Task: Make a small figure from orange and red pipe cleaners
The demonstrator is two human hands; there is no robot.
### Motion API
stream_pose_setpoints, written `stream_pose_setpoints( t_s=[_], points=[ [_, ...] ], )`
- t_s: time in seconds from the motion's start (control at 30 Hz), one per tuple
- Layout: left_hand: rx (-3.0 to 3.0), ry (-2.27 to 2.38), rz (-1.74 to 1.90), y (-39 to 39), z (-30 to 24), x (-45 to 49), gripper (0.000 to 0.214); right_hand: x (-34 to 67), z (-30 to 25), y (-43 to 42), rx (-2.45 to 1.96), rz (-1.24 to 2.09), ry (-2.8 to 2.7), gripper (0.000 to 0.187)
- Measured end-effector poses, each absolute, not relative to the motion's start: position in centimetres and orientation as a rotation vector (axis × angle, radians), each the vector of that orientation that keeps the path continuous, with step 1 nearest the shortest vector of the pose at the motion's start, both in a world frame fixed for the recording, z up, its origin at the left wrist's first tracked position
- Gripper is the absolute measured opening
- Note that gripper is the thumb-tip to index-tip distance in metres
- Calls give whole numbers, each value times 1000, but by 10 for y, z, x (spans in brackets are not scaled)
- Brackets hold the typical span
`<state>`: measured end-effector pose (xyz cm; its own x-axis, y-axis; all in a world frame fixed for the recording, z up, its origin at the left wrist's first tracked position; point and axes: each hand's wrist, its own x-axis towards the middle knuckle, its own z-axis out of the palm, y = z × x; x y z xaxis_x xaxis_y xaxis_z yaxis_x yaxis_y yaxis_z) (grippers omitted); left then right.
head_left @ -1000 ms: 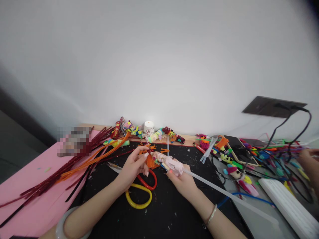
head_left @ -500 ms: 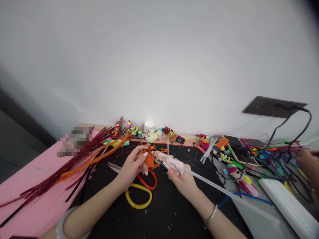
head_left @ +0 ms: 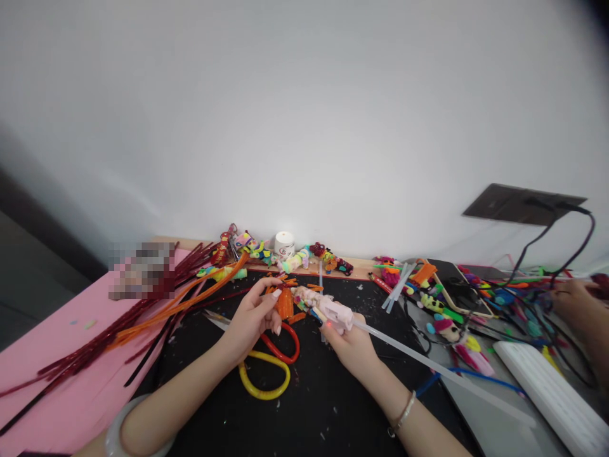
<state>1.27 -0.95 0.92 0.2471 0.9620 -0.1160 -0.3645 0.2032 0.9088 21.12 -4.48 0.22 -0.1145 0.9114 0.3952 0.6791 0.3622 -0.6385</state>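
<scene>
My right hand (head_left: 354,346) is closed round a pale pink hot glue gun (head_left: 337,313), with a long translucent glue stick (head_left: 442,365) sticking out of its back. The gun's nozzle points left at an orange pipe-cleaner piece (head_left: 285,303), which my left hand (head_left: 254,315) holds between bent fingers. Whether the nozzle touches the piece I cannot tell. Below my left hand lie scissors (head_left: 264,376) with one yellow and one red handle, their blades partly under my wrist. Short orange pipe-cleaner bits (head_left: 299,317) lie around the orange piece.
Red tinsel stems (head_left: 95,336) and orange pipe cleaners (head_left: 181,314) spread over the pink sheet (head_left: 61,393) at left. A paper cup (head_left: 284,244) and several small figures stand along the wall. At right are a phone (head_left: 459,289), a white keyboard (head_left: 547,393), cables and another person's hand (head_left: 573,304).
The orange piece has turned slightly in my left fingers, showing more of its face. My right hand and glue gun have barely shifted. The other person's hand at right has moved left.
</scene>
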Motion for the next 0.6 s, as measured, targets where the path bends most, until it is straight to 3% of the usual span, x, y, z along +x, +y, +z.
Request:
stream_pose_setpoints(
  t_s=[0.43, 0.6],
  points=[
    [902, 818, 1123, -8, 6, 10, 31, 217, 6, -42, -1544, 461, -1834, 12],
    [905, 853, 1164, -6, 6, 10, 32, 223, 10, -39, -1787, 307, -1855, 18]
  ],
)
